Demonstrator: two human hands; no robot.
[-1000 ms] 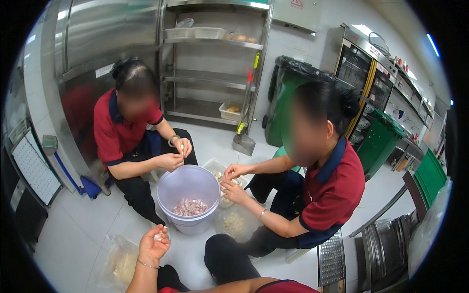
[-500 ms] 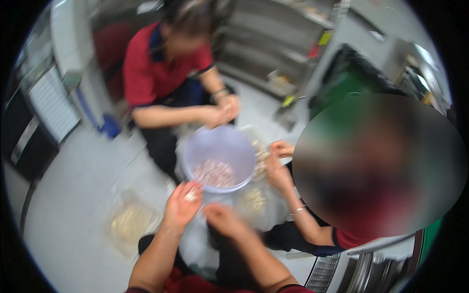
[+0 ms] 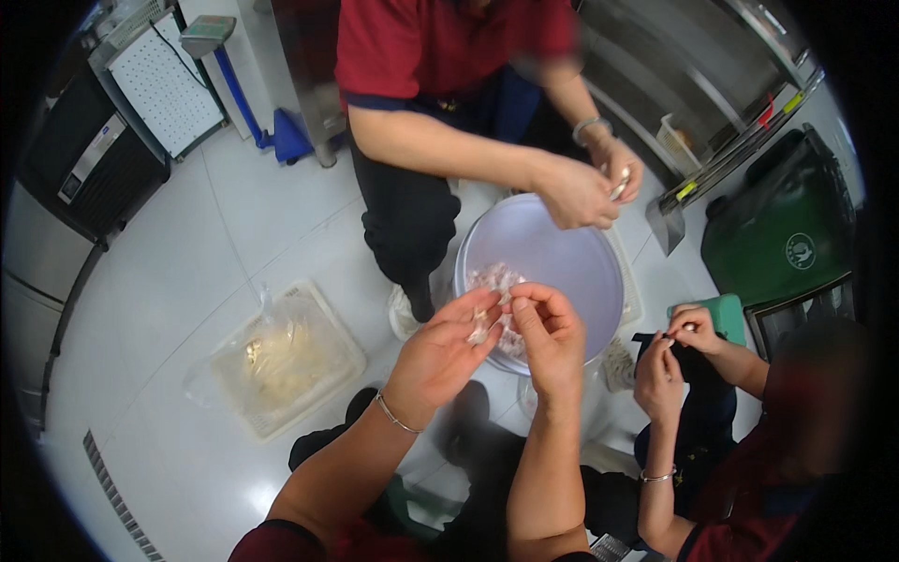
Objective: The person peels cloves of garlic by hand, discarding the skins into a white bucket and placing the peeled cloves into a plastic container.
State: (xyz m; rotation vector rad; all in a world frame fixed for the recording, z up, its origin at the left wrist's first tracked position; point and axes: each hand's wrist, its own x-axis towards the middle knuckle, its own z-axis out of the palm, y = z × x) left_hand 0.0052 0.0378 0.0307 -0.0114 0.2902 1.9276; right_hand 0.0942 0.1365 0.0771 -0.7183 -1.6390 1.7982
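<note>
My left hand (image 3: 433, 363) is palm up over the near rim of a pale lavender bucket (image 3: 571, 253), with small whitish garlic cloves (image 3: 479, 326) lying on its fingers. Beside it, my right hand (image 3: 552, 345) has its thumb and fingertips pinched together close to the left fingertips. Whatever is in that pinch is too small to make out. Pinkish-white garlic (image 3: 494, 276) covers part of the bucket's bottom, partly hidden behind my hands. Across the bucket, a person's hands (image 3: 585, 192) grip a pale clove.
To the left on the tiled floor, a clear bag of pale yellowish pieces (image 3: 286, 365) rests in a cream basket (image 3: 345, 332). At right, another person's hands (image 3: 670, 361) work on something small. A green bin (image 3: 773, 229) stands far right; a blue-posted scale (image 3: 239, 94) stands far left.
The view has swung, so the bucket appears farther right. My hands, apart before, have come together over the bucket's near rim, the right now pinching beside the left.
</note>
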